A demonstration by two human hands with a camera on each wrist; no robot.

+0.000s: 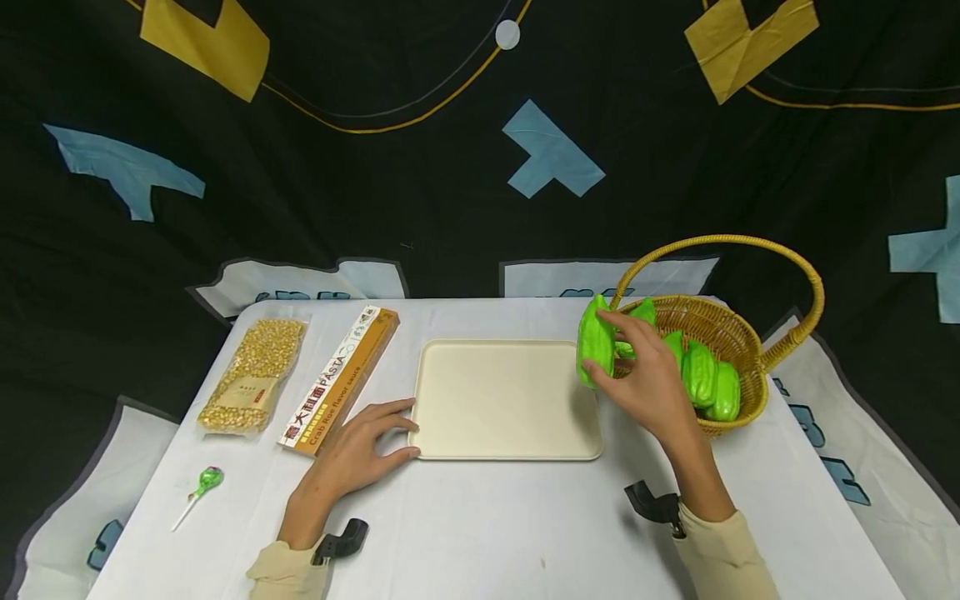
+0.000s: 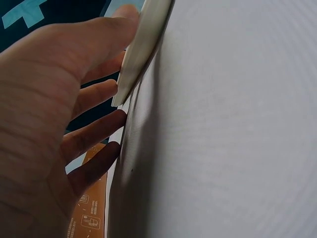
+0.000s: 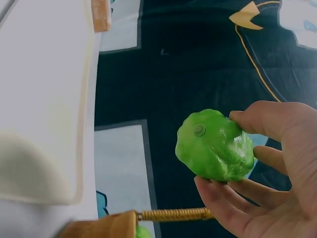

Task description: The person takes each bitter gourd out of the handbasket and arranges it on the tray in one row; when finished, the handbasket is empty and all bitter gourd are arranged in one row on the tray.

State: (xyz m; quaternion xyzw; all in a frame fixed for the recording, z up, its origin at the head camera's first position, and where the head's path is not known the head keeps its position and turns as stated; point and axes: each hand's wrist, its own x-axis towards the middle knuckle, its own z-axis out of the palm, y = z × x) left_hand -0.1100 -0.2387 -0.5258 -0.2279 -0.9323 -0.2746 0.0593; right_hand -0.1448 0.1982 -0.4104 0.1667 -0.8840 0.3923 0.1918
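My right hand (image 1: 648, 375) pinches a bright green, bumpy, ridged vegetable like a bitter melon (image 1: 595, 342) between thumb and fingers. It is held up beside the wicker basket (image 1: 750, 346), over the tray's right end. In the right wrist view its round stem end (image 3: 199, 130) faces the camera. More of the same green vegetables (image 1: 699, 372) lie in the basket, partly behind my hand. At the left short side of the cream tray (image 1: 506, 400), my left hand (image 1: 356, 450) rests with fingers extended, fingertips right at the rim. The left wrist view shows the thumb along the tray's edge (image 2: 143, 44).
Left of the tray lies an orange and white pasta box (image 1: 341, 379), with a clear bag of corn kernels (image 1: 255, 375) beyond it. A green lollipop (image 1: 206, 482) lies near the front left. The basket's tall arched handle (image 1: 806, 275) rises at the right. Dark cloth hangs behind the white table.
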